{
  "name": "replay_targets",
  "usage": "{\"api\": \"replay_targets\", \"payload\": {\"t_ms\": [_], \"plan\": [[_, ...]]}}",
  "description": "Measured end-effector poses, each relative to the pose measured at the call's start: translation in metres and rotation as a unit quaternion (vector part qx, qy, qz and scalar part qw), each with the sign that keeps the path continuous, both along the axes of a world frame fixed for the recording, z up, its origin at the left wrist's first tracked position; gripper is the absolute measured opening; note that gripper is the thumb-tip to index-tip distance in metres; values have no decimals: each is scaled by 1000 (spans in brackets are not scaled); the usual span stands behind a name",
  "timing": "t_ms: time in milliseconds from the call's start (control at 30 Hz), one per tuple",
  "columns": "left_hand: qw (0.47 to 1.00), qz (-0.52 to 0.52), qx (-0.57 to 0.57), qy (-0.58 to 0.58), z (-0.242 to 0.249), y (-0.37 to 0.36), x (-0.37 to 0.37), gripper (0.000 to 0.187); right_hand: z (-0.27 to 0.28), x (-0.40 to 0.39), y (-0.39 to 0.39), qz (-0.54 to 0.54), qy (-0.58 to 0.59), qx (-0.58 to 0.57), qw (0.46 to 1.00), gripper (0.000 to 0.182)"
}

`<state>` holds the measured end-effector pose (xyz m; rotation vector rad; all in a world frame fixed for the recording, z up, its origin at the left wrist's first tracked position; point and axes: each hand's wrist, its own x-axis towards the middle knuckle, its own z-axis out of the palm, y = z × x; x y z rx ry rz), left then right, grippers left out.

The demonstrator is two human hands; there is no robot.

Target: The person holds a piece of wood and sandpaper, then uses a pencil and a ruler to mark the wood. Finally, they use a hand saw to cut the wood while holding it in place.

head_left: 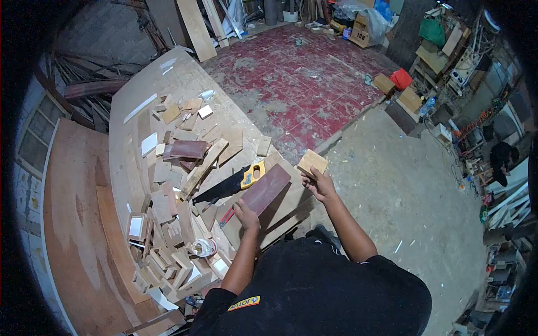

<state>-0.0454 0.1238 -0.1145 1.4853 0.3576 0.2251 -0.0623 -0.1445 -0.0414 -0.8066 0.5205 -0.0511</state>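
Observation:
My left hand (246, 216) is closed on the near end of a long reddish-brown board (268, 188) with a sandpaper-like face, which tilts up at the bench's right edge. In my right hand (319, 185) is a small pale wooden block (311, 163), pinched between thumb and fingers, held to the right of the board and out past the bench edge. A handsaw (225, 186) with a yellow handle lies just left of the board. Close by my left hand rests a red-handled tool (227, 217).
Wood offcuts (174, 227) crowd the workbench (130, 115), with another reddish-brown board (188, 149) among them. Near the front stands a clear jar (204, 247). Planks (196, 31) lean at the far end. A person (501, 159) is at the far right.

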Motion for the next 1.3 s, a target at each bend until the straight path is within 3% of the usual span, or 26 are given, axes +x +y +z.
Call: {"api": "replay_targets", "payload": {"t_ms": [100,233,267,300,433,500,533,600,700,733,800,900,933,967,1033,1133,1267,1300], "plan": [[998,1,-31,61,-5,12,-2,47,-1,-5,6,14,-18,6,1000,28],[993,17,-96,66,-86,32,13,53,-7,-6,10,68,-54,20,996,39],[995,-42,-20,89,-116,46,21,54,-7,-6,12,78,-56,3,995,41],[987,-100,57,111,-115,51,23,54,-3,-6,15,88,-58,-13,994,44],[957,-192,169,135,-92,42,13,55,5,-4,21,129,-51,-83,987,46],[904,-229,266,246,-71,40,17,55,3,-3,23,139,-46,-98,984,47],[904,-228,265,248,-85,44,18,55,2,-3,24,146,-42,-113,982,48],[866,-280,386,152,-108,51,27,51,0,-3,28,149,-55,-154,975,50],[860,-247,384,226,-31,39,12,47,-9,-2,28,159,-67,-207,963,55],[860,-247,384,229,-26,35,10,47,-12,-3,29,169,-68,-219,959,57],[818,-199,496,212,-17,26,4,64,-13,-7,33,175,-51,-198,963,58],[835,-216,489,131,-4,10,1,52,-10,-11,39,197,-40,-182,963,55],[864,-235,445,7,-13,8,6,52,-10,-11,42,212,-40,-185,959,52],[864,-232,446,9,-18,7,8,52,-11,-11,44,215,-41,-183,958,52],[922,-307,236,2,15,-13,11,52,-16,-12,48,225,-31,-168,959,52],[931,-334,145,-17,39,-27,14,53,-18,-10,56,202,-21,-150,968,54],[921,-333,194,-59,25,-38,17,55,-39,-3,61,194,-34,-183,963,48],[937,-310,151,-59,24,-44,15,57,-41,0,63,227,-71,-308,921,52]]}}
